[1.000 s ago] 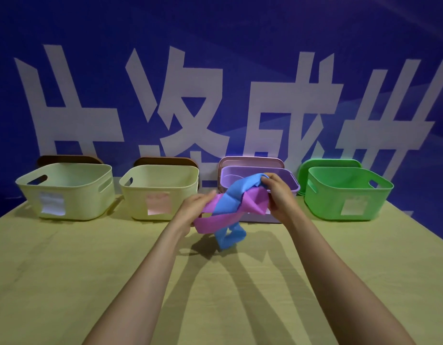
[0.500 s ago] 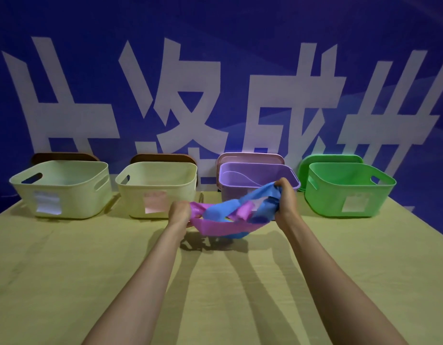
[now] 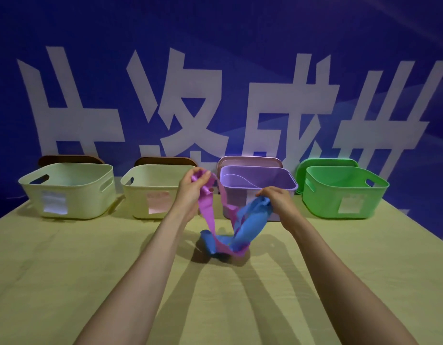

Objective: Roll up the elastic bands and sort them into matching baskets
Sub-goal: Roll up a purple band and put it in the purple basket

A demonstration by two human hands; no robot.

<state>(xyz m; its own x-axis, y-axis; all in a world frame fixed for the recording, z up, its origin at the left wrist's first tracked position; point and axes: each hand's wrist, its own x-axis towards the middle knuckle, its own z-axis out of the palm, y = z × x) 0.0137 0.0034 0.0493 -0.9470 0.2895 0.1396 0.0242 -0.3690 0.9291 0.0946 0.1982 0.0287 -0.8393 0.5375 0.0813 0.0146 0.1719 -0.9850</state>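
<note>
1. L hand [image 3: 193, 188]: fingers curled, pinching the top end of the flat pink elastic band [image 3: 206, 212], approx. 11 o'clock from the tangle.
2. R hand [image 3: 277, 198]: fingers curled round the bunched flat blue elastic band [image 3: 251, 224], approx. 1 o'clock from the tangle.
3. Both bands hang down, intertwined at their low ends just over the pale wooden desk [image 3: 66, 270]; contact not clear.
4. Rear row, L to R: far-left pale-yellow plastic basket [image 3: 66, 192], second pale-yellow plastic basket [image 3: 140, 195], purple plastic basket [image 3: 265, 176] at 12 o'clock, green plastic basket [image 3: 322, 195] at 2 o'clock.

Hands [image 3: 194, 189] gripping tangled pink [image 3: 207, 210] and blue bands [image 3: 251, 224]
</note>
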